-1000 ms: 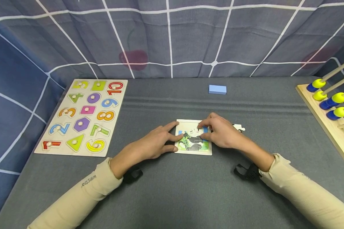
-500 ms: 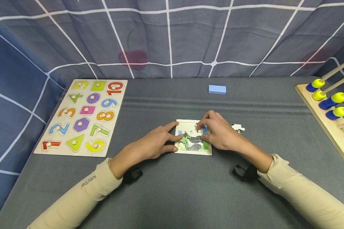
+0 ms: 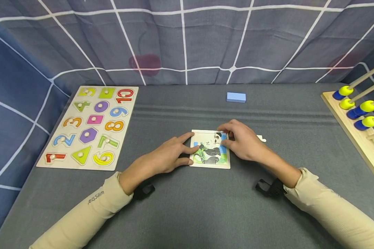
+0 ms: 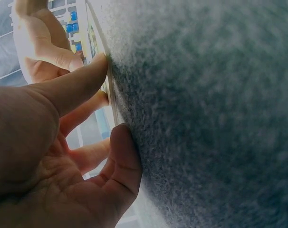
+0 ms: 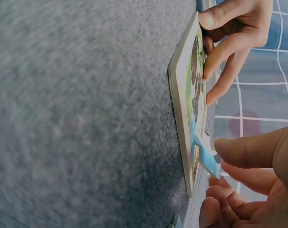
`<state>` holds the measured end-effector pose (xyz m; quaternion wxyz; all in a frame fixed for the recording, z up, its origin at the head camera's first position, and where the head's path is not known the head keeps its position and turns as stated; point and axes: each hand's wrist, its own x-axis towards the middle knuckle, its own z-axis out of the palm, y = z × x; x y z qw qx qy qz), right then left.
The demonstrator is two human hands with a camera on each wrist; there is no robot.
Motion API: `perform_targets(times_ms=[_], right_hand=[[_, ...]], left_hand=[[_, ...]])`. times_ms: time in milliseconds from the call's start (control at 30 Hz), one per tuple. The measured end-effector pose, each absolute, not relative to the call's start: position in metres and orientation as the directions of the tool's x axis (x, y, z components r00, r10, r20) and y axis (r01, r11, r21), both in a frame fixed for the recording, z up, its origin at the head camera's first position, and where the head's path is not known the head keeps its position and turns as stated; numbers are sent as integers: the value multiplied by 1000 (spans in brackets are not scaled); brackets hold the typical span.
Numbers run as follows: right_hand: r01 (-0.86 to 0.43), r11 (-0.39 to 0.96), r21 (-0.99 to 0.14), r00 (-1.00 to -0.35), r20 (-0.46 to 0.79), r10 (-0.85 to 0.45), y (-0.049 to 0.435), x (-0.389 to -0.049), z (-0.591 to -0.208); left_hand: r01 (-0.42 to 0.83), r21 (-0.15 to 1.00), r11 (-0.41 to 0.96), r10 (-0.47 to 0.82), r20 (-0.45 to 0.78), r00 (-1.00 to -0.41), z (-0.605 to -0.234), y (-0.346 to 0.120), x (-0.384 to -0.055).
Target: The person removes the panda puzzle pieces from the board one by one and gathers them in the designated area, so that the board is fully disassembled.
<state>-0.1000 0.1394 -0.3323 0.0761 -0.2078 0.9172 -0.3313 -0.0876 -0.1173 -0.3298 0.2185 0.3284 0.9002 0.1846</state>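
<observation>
In the head view, a small wooden panda puzzle board (image 3: 210, 166) lies on the table between the hands. My left hand (image 3: 168, 154) rests at its left side, fingers spread, touching the frame and the pieces near it. My right hand (image 3: 246, 141) pinches a puzzle piece (image 5: 208, 160) at the far right corner between thumb and fingers. That piece, blue with part of the panda's head, sits tilted up from the board in the right wrist view. A second, loose piece (image 3: 261, 138) lies on the table, mostly hidden behind my right hand.
A number-and-shape peg board (image 3: 95, 119) lies at the left. A blue block (image 3: 236, 97) sits toward the back. On the right stands a wooden rod rack (image 3: 352, 135) with yellow and blue beads. A grid-patterned cloth (image 3: 205, 41) hangs behind the table.
My right hand has shifted slightly right, uncovering the panda's ear and the blue part of the corner piece, and covering more of the loose piece. My left hand stays in place.
</observation>
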Motion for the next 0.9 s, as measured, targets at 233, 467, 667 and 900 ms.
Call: perform_targets(times_ms=[233,467,667,900], right_hand=[[-326,681,-655,-909,20,-416,142,-102,-335],[-306,644,-701,-908,12,-419,144,-103,-338],[-296,625,-722,-906,5,-424,146,-103,-341],[-287,607,-741,-911,14,-413,149,-103,-342]], left_hand=[[519,470,714,675,-262,-690,-330,-118,-88],[513,478,713,674,-268,-688,-330,-118,-88],[521,481,705,683,-260,-683,-330,-118,-89],[517,479,709,677,-260,-688,-330,-118,-88]])
